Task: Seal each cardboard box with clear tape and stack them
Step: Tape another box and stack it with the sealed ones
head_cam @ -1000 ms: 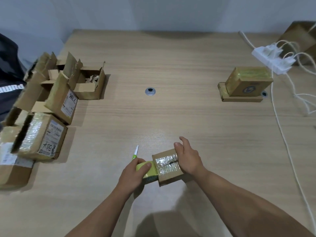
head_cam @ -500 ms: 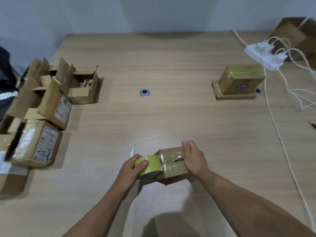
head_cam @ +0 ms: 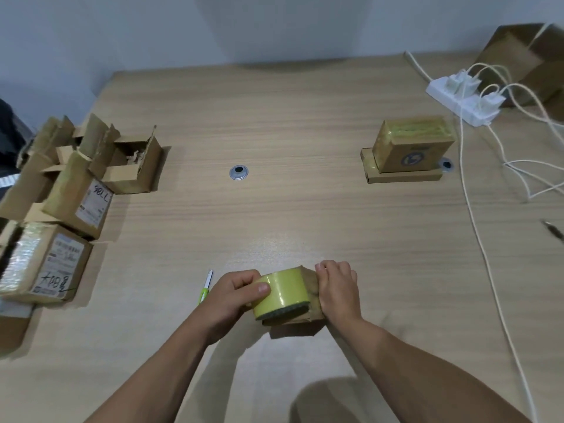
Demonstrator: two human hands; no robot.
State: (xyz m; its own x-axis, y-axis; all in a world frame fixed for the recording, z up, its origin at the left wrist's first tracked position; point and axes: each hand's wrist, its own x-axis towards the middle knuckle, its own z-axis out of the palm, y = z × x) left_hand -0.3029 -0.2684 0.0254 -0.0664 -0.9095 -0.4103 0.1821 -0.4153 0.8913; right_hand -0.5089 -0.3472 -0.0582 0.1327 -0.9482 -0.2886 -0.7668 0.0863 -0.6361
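Observation:
Near the table's front edge, my left hand (head_cam: 233, 293) grips a yellowish roll of tape (head_cam: 282, 293), thumb on its outer face. The roll lies over the top of a small cardboard box (head_cam: 311, 314), hiding most of it. My right hand (head_cam: 338, 288) holds the box's right end with fingers curled over its top edge. A sealed, taped box (head_cam: 413, 145) sits on a flat cardboard box (head_cam: 399, 177) at the far right. Several boxes with open flaps (head_cam: 76, 184) are piled at the left.
A green-handled cutter (head_cam: 205, 286) lies just left of my left hand. A white power strip (head_cam: 464, 100) with white cables (head_cam: 476, 215) occupies the right side. A round metal grommet (head_cam: 238, 172) sits mid-table. A large brown box (head_cam: 525, 61) stands at the back right.
My left hand has carried the tape roll rightward from the box's left side over its top. My right hand has shifted to the box's right end.

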